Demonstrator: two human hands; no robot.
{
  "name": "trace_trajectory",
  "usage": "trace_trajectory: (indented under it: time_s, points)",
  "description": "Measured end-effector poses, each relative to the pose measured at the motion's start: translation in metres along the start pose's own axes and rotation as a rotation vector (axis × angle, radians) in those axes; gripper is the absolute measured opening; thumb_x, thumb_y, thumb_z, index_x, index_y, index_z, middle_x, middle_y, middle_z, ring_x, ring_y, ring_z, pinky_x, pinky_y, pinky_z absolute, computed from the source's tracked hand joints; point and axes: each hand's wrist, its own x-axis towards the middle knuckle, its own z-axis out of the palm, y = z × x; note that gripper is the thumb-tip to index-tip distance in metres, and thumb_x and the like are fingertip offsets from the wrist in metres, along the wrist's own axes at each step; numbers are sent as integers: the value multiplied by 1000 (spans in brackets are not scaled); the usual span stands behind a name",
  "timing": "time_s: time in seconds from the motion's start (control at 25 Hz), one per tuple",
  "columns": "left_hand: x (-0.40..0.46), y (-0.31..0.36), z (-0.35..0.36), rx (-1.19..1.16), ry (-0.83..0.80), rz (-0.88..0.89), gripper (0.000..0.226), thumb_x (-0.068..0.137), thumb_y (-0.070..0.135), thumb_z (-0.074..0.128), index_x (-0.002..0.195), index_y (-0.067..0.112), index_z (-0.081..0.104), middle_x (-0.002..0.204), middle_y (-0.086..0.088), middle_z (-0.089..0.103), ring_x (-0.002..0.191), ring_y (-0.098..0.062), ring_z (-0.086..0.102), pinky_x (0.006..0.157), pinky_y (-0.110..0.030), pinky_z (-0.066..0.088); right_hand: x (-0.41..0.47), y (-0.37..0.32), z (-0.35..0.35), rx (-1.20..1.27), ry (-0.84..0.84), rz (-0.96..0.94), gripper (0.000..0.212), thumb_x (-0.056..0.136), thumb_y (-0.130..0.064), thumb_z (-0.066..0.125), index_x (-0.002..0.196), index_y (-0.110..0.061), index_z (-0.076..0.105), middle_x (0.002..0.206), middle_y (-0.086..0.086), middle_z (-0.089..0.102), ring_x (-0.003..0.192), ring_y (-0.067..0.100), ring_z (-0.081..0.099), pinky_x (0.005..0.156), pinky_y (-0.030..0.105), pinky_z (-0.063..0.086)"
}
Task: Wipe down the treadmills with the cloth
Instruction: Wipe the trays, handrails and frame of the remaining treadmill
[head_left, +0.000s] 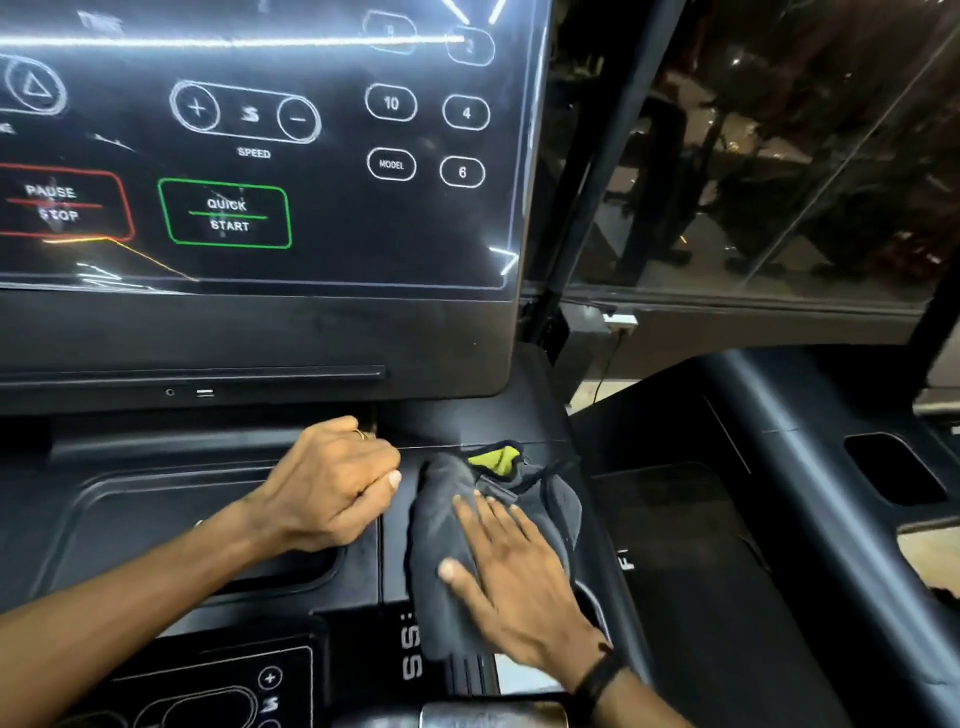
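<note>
I am at a black treadmill console (457, 415) with a glossy touch panel (260, 156) showing speed, pause and quick-start buttons. A dark grey cloth (447, 530) with a yellow-green patch lies on the console's right shelf. My right hand (514, 566) presses flat on the cloth with straight, spread fingers. My left hand (332, 483) rests just left of the cloth with its fingers curled under, a ring on one finger; nothing shows in its grip.
A recessed tray (156, 519) sits at the left of the console. A smaller control panel (223, 691) is at the bottom left. To the right runs a dark handrail (810, 467) of the neighbouring machine, with a glass wall (753, 182) behind.
</note>
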Motion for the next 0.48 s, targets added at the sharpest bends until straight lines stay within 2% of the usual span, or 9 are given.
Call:
trace_trajectory:
  time_s: [0.08,0.2,0.32,0.48]
  points:
    - [-4,2,-2,11,-1,-19,33,92,20,44,60,15,38,55,4,36,48,-18,29,58,-30,22,17,-6,-12,66,-43,73,86,96,-73,7,160,-16,15,163,10,28,150,22,25,125,37,13]
    - [-11,6,-7,1,18,-73,33,93,20,43,61,16,36,54,5,35,48,-16,27,58,-28,21,35,-7,-24,100,-159,183,84,96,-74,10,140,-10,44,140,15,56,129,30,51,111,43,33]
    - [-20,17,-7,18,0,-68,33,91,20,44,60,16,37,54,4,35,48,-16,28,60,-26,18,45,-11,-24,97,-208,238,91,94,-76,6,135,-8,52,132,18,62,123,33,58,106,46,38]
    - [-28,29,-12,4,-22,-71,33,91,21,44,60,17,36,54,8,33,47,-13,26,58,-27,22,32,-20,-18,-85,-88,150,92,94,-75,5,99,-10,70,105,16,72,99,34,67,88,43,44]
